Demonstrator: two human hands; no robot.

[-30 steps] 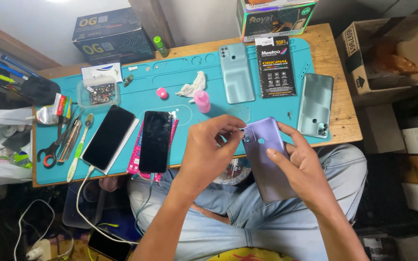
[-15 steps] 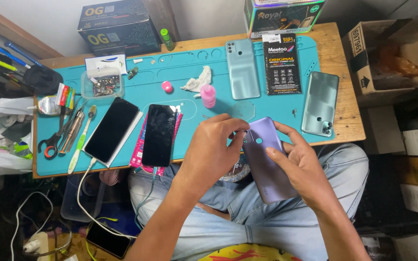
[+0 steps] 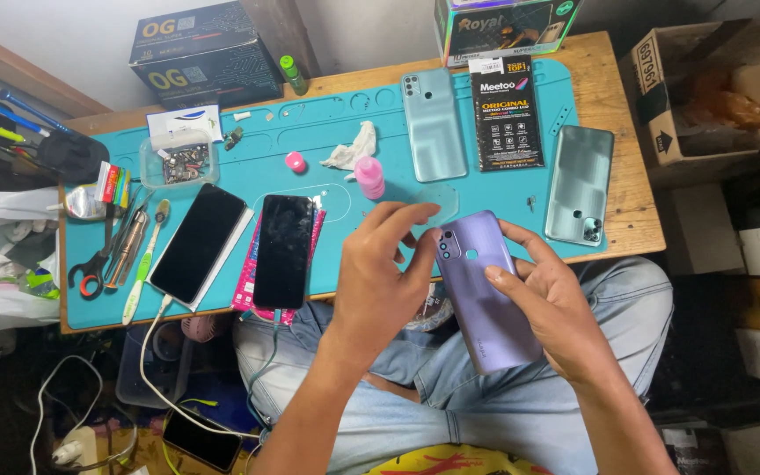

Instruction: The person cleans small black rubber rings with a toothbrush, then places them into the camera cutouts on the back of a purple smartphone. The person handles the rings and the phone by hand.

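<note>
The purple phone (image 3: 484,295) is held back-up over the person's lap, just off the near edge of the teal work mat (image 3: 327,141), its camera cluster at the 11 o'clock corner and its long body running down toward 5 o'clock. The right hand (image 3: 556,308) cradles it from the 3 o'clock side: the thumb lies across the back panel near its middle, and the fingers wrap the far edge, so the phone is clamped between thumb and fingers. The left hand (image 3: 380,277) comes in from 9 o'clock, fingers curled together, their tips touching the phone's upper left edge right by the camera cluster (whether anything small is pinched there cannot be told).

From the phone, at 12 o'clock, lie a clear round film (image 3: 437,200) on the mat and, farther up, a pale green phone back (image 3: 434,125). At 1 o'clock sits a black parts packet (image 3: 507,113); at 2 o'clock a second green phone back (image 3: 579,185) rests half on the wooden table (image 3: 626,149). At 11 o'clock stands a pink bottle (image 3: 369,176) with a crumpled white cloth (image 3: 351,149) beyond it. At 9 o'clock two dark-screened phones (image 3: 283,251) lie side by side, and past them a row of hand tools (image 3: 120,246).
</note>
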